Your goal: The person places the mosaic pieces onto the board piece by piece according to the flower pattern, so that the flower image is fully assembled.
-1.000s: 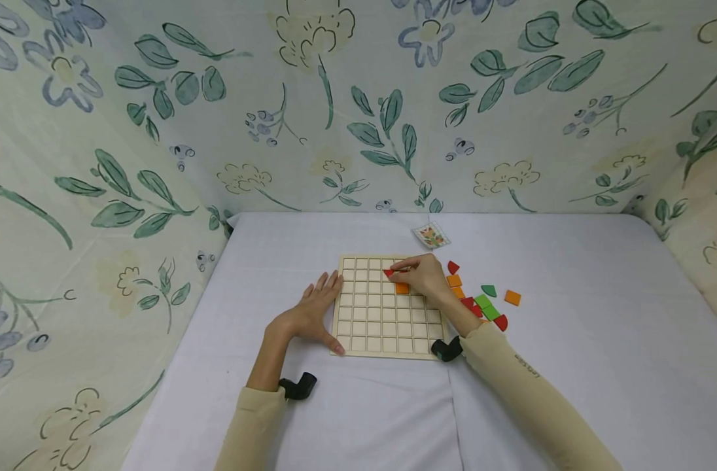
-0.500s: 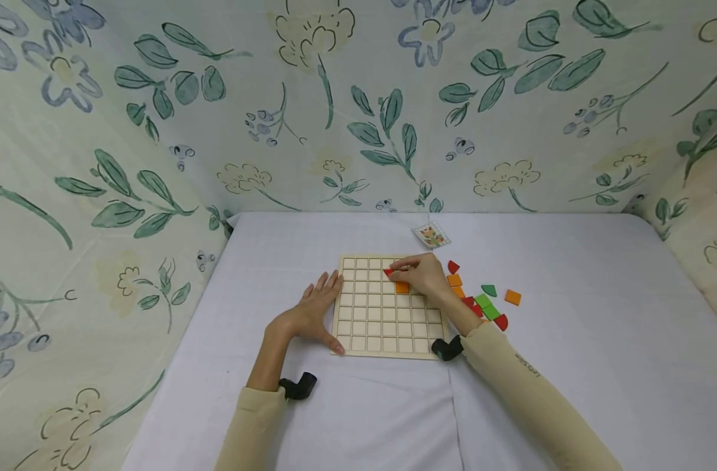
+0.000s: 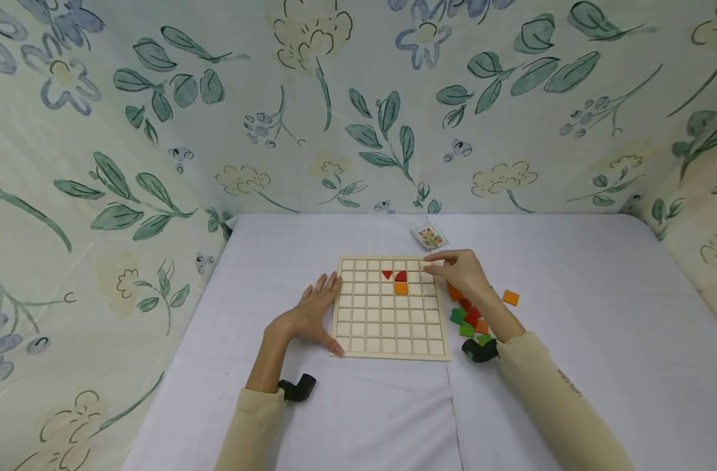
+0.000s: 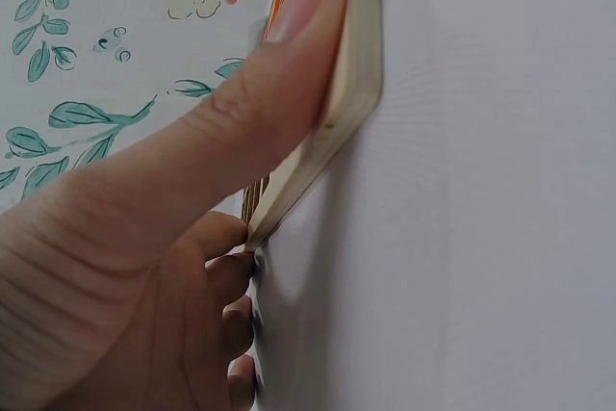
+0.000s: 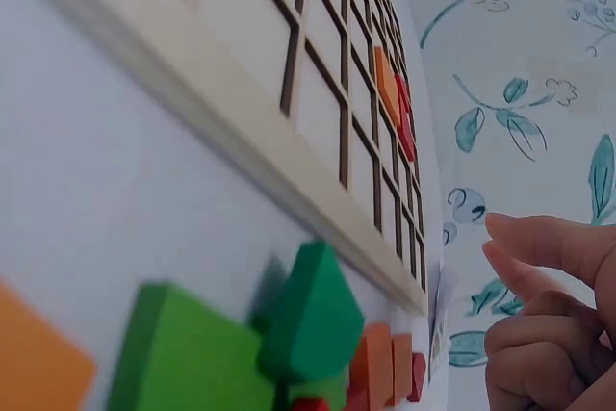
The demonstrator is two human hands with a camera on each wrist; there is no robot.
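A wooden grid board lies on the white-covered table. Along its left edge rests my left hand, fingers spread; in the left wrist view the thumb presses on the board's near corner. On the grid sit a red triangle, a red quarter-round piece and, just below that, an orange square. My right hand hovers over the board's upper right edge. Its thumb and forefinger are apart with nothing between them, and the right wrist view shows the other fingers bent.
Loose coloured pieces lie heaped right of the board, partly hidden by my right forearm. Another orange square lies farther right. Behind the board is a small picture card. A flowered cloth hangs behind the table.
My right hand has let go of the red triangle and moved right, off the middle of the grid. The triangle and the red quarter-round piece now show fully. My left hand stays still.
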